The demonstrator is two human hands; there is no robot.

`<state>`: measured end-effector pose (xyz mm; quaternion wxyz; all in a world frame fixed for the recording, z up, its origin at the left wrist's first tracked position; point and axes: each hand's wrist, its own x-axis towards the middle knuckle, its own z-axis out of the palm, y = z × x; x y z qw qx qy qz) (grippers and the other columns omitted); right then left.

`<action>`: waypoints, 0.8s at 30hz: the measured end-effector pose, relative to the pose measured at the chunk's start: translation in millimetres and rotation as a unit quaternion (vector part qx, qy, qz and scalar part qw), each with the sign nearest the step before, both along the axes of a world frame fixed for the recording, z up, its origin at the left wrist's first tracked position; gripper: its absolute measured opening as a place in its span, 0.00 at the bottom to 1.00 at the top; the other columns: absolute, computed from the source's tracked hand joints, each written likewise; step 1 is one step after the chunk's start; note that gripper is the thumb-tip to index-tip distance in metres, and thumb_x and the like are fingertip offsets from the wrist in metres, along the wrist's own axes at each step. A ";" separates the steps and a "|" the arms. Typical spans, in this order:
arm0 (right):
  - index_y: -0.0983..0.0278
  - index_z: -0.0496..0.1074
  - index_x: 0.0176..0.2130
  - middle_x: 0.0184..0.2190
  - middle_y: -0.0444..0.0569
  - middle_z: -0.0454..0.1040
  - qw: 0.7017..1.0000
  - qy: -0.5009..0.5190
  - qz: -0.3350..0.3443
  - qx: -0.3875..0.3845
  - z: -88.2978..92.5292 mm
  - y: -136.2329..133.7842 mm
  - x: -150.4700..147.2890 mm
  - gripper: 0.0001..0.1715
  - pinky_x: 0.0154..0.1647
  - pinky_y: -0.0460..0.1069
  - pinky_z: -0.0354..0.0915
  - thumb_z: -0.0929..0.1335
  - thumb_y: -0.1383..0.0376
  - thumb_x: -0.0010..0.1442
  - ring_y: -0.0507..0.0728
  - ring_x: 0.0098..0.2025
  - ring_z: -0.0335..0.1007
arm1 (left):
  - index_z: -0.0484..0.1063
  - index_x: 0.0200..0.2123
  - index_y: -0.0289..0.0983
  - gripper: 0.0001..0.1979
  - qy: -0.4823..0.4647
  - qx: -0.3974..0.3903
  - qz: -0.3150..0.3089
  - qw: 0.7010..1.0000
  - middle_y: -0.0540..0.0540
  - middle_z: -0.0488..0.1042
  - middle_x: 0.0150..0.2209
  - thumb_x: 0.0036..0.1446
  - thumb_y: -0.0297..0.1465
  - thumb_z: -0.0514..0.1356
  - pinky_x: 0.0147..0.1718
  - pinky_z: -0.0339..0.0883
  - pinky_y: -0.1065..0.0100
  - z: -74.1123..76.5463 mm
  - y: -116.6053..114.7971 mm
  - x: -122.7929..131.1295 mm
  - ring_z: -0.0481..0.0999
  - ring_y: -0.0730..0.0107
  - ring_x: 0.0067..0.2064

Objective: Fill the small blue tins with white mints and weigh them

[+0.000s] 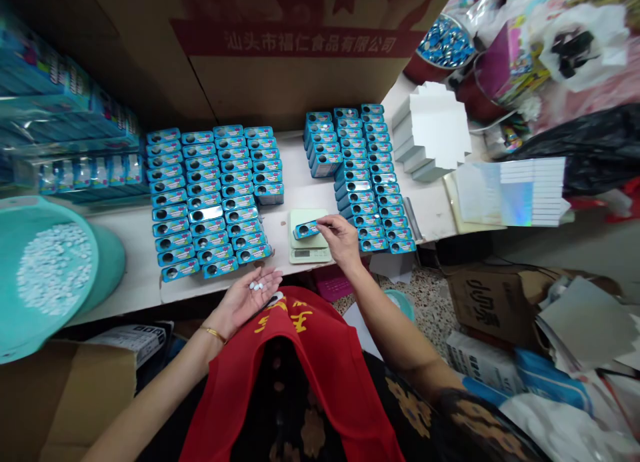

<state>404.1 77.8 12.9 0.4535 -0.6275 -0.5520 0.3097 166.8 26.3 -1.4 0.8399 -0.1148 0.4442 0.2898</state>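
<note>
My right hand (341, 239) pinches the right end of a small blue box (307, 229) with a dark round hole or spot on its top. That box is over the plate of a pale green digital scale (323, 255); whether it touches the plate I cannot tell. My left hand (245, 297) is palm up near the table's front edge, fingers stretched out. Several small white tablet-like pieces (257, 286) lie loose on its palm. Rows of similar blue boxes (206, 202) stand left of the scale, and more blue boxes (376, 182) stand to its right.
At far left, a teal basin (107, 249) holds many white pieces. A large cardboard carton (300, 82) stands behind the rows. White folded cartons (435, 129) and shiny sheets (515, 192) lie at right, near a red bowl (425, 72) of blue items. Wrapped blue boxes (75, 129) are stacked at left.
</note>
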 end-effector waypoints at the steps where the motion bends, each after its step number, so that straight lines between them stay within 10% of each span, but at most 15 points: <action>1: 0.63 0.72 0.32 0.32 0.47 0.72 1.000 -0.012 0.017 -0.001 -2.1 1.9 -2.4 0.06 0.35 0.47 0.66 0.66 0.65 0.54 0.52 0.35 0.68 | 0.68 0.45 0.28 0.13 0.002 0.000 0.000 1.000 0.34 0.75 0.40 0.57 0.25 0.52 0.41 0.70 0.63 0.2 0.0 -0.1 0.74 0.59 0.45; 8: 0.64 0.71 0.38 0.37 0.51 0.71 0.977 -0.185 0.101 0.016 0.9 -11.5 -23.8 0.11 0.46 0.51 0.62 0.61 0.67 0.60 0.55 0.43 0.65 | 0.68 0.43 0.27 0.13 0.008 0.006 0.000 1.000 0.34 0.74 0.40 0.57 0.27 0.52 0.42 0.69 0.62 5.7 3.3 4.7 0.74 0.59 0.44; 12: 0.62 0.68 0.45 0.42 0.51 0.69 0.894 -0.260 0.362 0.035 6.9 -41.4 -67.1 0.13 0.46 0.51 0.61 0.61 0.67 0.60 0.55 0.45 0.62 | 0.68 0.45 0.31 0.16 -0.018 0.010 0.021 1.000 0.39 0.75 0.36 0.59 0.33 0.50 0.40 0.69 0.62 12.4 7.5 11.7 0.76 0.63 0.38; 17: 0.66 0.67 0.41 0.39 0.51 0.68 0.820 -0.340 0.459 0.018 7.3 -54.5 -93.4 0.09 0.39 0.49 0.63 0.61 0.69 0.60 0.55 0.42 0.62 | 0.65 0.51 0.31 0.22 -0.034 0.017 0.000 0.999 0.38 0.74 0.40 0.61 0.38 0.45 0.39 0.69 0.64 19.2 5.7 10.4 0.75 0.64 0.39; 24: 0.67 0.68 0.36 0.35 0.49 0.70 0.861 -0.257 0.437 0.035 0.4 -46.7 -74.9 0.06 0.40 0.46 0.62 0.62 0.69 0.59 0.53 0.39 0.63 | 0.70 0.42 0.29 0.19 -0.059 0.058 -0.013 0.997 0.36 0.74 0.39 0.60 0.37 0.47 0.44 0.66 0.59 16.6 0.4 4.1 0.74 0.60 0.42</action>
